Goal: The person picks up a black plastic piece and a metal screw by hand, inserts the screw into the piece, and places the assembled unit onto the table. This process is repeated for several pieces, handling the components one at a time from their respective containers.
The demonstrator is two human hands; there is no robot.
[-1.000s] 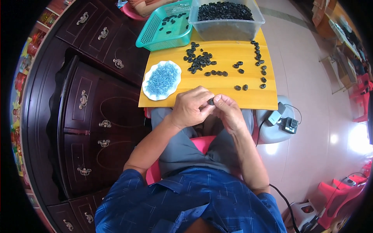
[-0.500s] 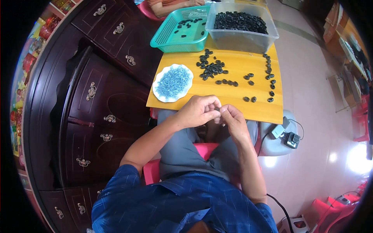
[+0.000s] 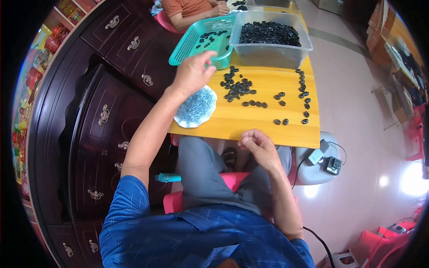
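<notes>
My left hand (image 3: pixel 195 73) reaches over the near rim of the green plastic basket (image 3: pixel 177 56). Its thumb and fingers are apart, and nothing shows between them. Several small black oval pieces (image 3: pixel 210 35) lie inside the basket. Below my left wrist stands a white scalloped plate (image 3: pixel 193 125) heaped with thin bluish pins or tubes (image 3: pixel 195 106). At the table's front edge, above my lap, my right hand (image 3: pixel 261 149) is closed with curled fingers; whatever it may hold is hidden. A loose pile of black oval pieces (image 3: pixel 237 89) lies on the yellow table (image 3: pixel 250 123) between the hands.
A clear bin (image 3: pixel 268 56) full of black pieces stands beyond the pile. More pieces line the table's right side. Across the table sits a person in an orange top (image 3: pixel 192 9). Dark drawers (image 3: pixel 134 96) flank the left; a grey stool (image 3: pixel 313 172) with small devices stands right.
My hands were together at the table edge. The left has moved up and left to the basket and opened; the right has stayed near the edge, slightly lower. The view has shifted a little.
</notes>
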